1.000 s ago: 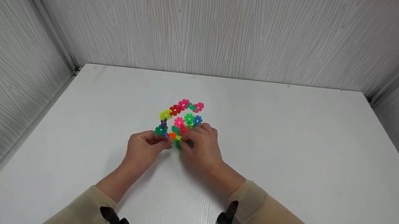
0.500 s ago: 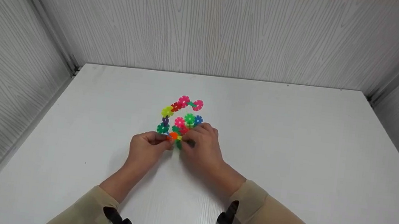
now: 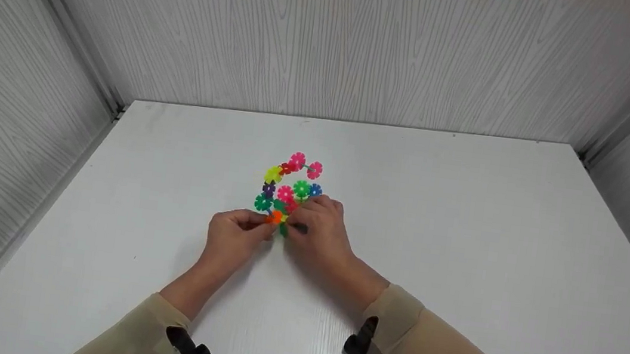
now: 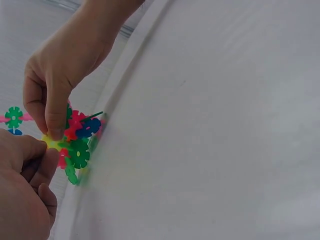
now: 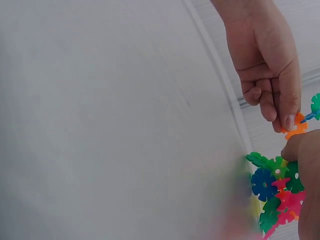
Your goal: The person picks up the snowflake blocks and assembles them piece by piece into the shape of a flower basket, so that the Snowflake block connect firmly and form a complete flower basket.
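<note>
My left hand (image 3: 237, 233) pinches an orange snowflake disc (image 5: 298, 130) between thumb and fingers. From that disc a curved chain of interlocking plastic snowflake discs (image 3: 273, 175) runs up and round, through blue, green, purple, yellow, red and pink. My right hand (image 3: 320, 232) grips a cluster of joined snowflake discs (image 3: 301, 188) at its near side, by a yellow disc (image 4: 51, 142). The orange and yellow discs meet between the two hands; fingers partly hide whether their slots interlock. Green, pink and blue discs (image 5: 264, 184) make up the cluster.
All this is above a white tabletop (image 3: 464, 231). Pale wood-grain panels (image 3: 355, 43) enclose the table at the back and both sides. Black straps (image 3: 358, 341) hang from both sleeve cuffs.
My left hand has shifted slightly right, towards the right hand. The chain has swung right and turned, with the orange disc now more visible. The right hand stays nearly still.
</note>
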Demonstrator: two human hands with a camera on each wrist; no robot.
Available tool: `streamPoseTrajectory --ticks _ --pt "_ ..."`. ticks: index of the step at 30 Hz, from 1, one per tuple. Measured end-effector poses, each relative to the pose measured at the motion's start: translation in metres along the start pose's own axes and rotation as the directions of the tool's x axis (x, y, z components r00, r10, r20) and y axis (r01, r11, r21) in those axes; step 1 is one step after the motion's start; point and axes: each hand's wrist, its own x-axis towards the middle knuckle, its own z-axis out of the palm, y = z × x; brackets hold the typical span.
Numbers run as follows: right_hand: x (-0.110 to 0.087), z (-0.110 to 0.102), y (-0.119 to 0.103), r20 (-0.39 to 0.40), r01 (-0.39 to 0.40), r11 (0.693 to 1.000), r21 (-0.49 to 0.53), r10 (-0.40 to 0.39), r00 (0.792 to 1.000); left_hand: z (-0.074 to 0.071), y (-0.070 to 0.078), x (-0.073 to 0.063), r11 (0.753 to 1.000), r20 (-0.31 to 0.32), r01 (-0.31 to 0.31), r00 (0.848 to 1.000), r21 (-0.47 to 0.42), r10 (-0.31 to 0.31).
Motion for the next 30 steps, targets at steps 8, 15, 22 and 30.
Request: streamPoseTrajectory --ticks 8,15,22,30 --pt "0.0003 0.0017 0.0039 -0.031 0.065 0.997 0.027 -0.065 0.997 -0.0012 0.0043 0.0003 1.000 0.026 -0.012 1.000 -0.006 0.012" --pt "0.0004 0.0018 0.0034 -0.037 0.061 0.998 0.019 -0.061 0.997 -0.0021 0.0049 -0.0006 1.000 0.026 -0.023 0.999 0.000 0.023" --pt "0.0005 0.0038 0.0065 -0.054 0.067 0.997 0.043 -0.064 0.996 0.0003 0.0070 0.0008 1.000 0.021 -0.016 1.000 0.026 0.016" --pt "0.0000 0.0022 0.0082 -0.033 0.049 0.997 0.063 -0.047 0.998 0.0003 0.0095 0.0039 1.000 0.049 -0.012 0.999 0.025 0.010"
